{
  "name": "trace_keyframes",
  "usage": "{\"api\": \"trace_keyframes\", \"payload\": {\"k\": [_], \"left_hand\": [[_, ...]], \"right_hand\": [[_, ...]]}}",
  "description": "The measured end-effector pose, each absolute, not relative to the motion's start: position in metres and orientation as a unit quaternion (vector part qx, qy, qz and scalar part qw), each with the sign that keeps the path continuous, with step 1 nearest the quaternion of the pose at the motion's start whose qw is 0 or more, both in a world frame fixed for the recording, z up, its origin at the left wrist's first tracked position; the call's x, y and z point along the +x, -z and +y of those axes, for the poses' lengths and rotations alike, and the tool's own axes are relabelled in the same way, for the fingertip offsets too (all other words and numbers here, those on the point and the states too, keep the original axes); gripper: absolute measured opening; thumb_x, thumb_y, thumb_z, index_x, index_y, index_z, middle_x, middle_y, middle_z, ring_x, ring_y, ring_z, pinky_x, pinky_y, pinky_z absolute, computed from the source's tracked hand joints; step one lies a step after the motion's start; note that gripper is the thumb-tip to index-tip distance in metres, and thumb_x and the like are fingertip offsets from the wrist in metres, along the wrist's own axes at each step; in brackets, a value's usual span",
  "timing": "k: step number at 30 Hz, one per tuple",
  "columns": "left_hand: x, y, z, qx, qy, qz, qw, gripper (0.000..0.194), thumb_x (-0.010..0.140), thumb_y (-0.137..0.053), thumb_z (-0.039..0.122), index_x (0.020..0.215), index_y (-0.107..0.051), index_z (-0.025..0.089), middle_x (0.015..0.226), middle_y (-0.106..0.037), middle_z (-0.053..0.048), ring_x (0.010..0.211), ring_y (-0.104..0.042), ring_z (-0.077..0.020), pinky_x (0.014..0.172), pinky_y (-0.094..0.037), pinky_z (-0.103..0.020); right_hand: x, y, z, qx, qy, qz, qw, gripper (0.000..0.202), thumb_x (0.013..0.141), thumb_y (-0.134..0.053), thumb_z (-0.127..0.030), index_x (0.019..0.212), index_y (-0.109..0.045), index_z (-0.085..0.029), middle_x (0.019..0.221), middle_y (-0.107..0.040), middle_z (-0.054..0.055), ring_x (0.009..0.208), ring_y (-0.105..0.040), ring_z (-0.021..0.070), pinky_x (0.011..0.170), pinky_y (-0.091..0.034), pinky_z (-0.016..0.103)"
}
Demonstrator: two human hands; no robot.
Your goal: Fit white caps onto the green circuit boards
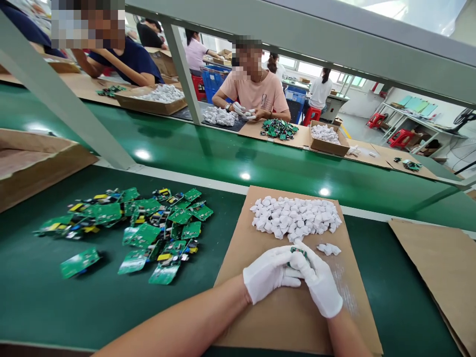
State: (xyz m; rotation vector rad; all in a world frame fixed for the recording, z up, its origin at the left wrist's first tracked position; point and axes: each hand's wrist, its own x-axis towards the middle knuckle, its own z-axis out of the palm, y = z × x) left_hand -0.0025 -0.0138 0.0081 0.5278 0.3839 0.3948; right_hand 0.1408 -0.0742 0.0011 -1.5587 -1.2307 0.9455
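Note:
Both my hands wear white gloves and meet above a brown cardboard sheet [267,317]. Between them is a small green circuit board [298,252], mostly covered by the fingers. My left hand [269,272] is closed on the board from the left, and my right hand [316,277] grips it from the right with bent fingers. Just beyond the hands lies a heap of small white wrapped pieces [295,218]. A single white piece [328,249] rests apart, near my right hand. To the left, a loose pile of green circuit boards [148,228] with yellow and black parts covers the green mat.
One board [80,263] lies separate at the left. An open cardboard box [40,163] stands at the left edge, and more cardboard [439,277] lies at right. Metal frame bars [67,84] cross the view. Across the green conveyor [208,153], co-workers sit with boards and white pieces.

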Motion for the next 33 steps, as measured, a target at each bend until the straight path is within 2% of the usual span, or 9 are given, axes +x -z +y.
{"api": "trace_keyframes", "payload": {"k": [4,10,15,18,21,25,30,33], "left_hand": [[0.000,-0.009,-0.017,0.343,-0.202,0.258,0.881,0.024,0.072,-0.064,0.034,0.083,-0.059,0.014,0.078,-0.061,-0.006,0.074,-0.061,-0.0154,0.063,-0.046,-0.024],[0.003,-0.011,-0.021,0.408,-0.219,0.252,0.850,0.029,0.076,-0.058,0.039,0.089,-0.060,0.013,0.083,-0.064,-0.008,0.074,-0.060,-0.0145,0.067,-0.047,-0.026],[0.002,-0.011,-0.018,0.377,-0.229,0.255,0.861,0.027,0.075,-0.060,0.038,0.090,-0.057,0.015,0.081,-0.061,-0.006,0.075,-0.060,-0.0138,0.068,-0.048,-0.025],[0.002,-0.010,-0.018,0.392,-0.233,0.247,0.855,0.028,0.073,-0.062,0.040,0.079,-0.055,0.013,0.074,-0.058,-0.004,0.069,-0.059,-0.0131,0.060,-0.048,-0.022],[0.004,-0.007,-0.019,0.400,-0.238,0.271,0.843,0.030,0.070,-0.065,0.040,0.076,-0.054,0.013,0.071,-0.056,-0.004,0.067,-0.058,-0.0137,0.053,-0.047,-0.020],[0.003,-0.004,-0.018,0.363,-0.229,0.259,0.865,0.029,0.071,-0.065,0.037,0.081,-0.055,0.013,0.075,-0.059,-0.006,0.069,-0.060,-0.0138,0.060,-0.048,-0.022],[0.002,-0.008,-0.017,0.292,-0.234,0.212,0.903,0.028,0.072,-0.064,0.037,0.083,-0.056,0.014,0.073,-0.056,-0.002,0.068,-0.060,-0.0124,0.065,-0.048,-0.026],[0.004,-0.010,-0.018,0.339,-0.242,0.220,0.882,0.023,0.074,-0.062,0.034,0.081,-0.056,0.013,0.075,-0.058,-0.003,0.069,-0.059,-0.0124,0.068,-0.049,-0.028]], "right_hand": [[0.140,0.003,-0.075,-0.619,-0.389,-0.509,0.454,0.040,0.085,-0.049,-0.040,0.119,-0.057,-0.020,0.120,-0.060,0.007,0.113,-0.053,0.0246,0.097,-0.043,0.040],[0.140,0.007,-0.075,-0.647,-0.351,-0.511,0.444,0.037,0.084,-0.051,-0.036,0.117,-0.059,-0.021,0.116,-0.062,0.006,0.109,-0.056,0.0238,0.096,-0.043,0.038],[0.140,0.007,-0.076,-0.634,-0.372,-0.521,0.434,0.045,0.086,-0.048,-0.040,0.126,-0.050,-0.020,0.126,-0.055,0.005,0.116,-0.050,0.0227,0.097,-0.043,0.035],[0.139,0.008,-0.077,-0.632,-0.373,-0.520,0.437,0.044,0.088,-0.044,-0.040,0.126,-0.050,-0.020,0.127,-0.055,0.005,0.117,-0.049,0.0224,0.098,-0.041,0.035],[0.139,0.010,-0.076,-0.613,-0.384,-0.528,0.446,0.042,0.089,-0.043,-0.040,0.125,-0.052,-0.021,0.126,-0.055,0.005,0.117,-0.049,0.0226,0.099,-0.040,0.036],[0.140,0.012,-0.075,-0.625,-0.372,-0.530,0.437,0.042,0.087,-0.046,-0.038,0.127,-0.050,-0.024,0.125,-0.056,0.004,0.116,-0.050,0.0222,0.098,-0.041,0.035],[0.139,0.009,-0.075,-0.625,-0.363,-0.530,0.443,0.043,0.090,-0.040,-0.040,0.128,-0.048,-0.021,0.128,-0.054,0.004,0.117,-0.049,0.0207,0.099,-0.040,0.033],[0.136,0.006,-0.075,-0.649,-0.351,-0.529,0.420,0.048,0.087,-0.045,-0.041,0.130,-0.046,-0.019,0.121,-0.059,0.006,0.105,-0.058,0.0214,0.091,-0.047,0.032]]}}
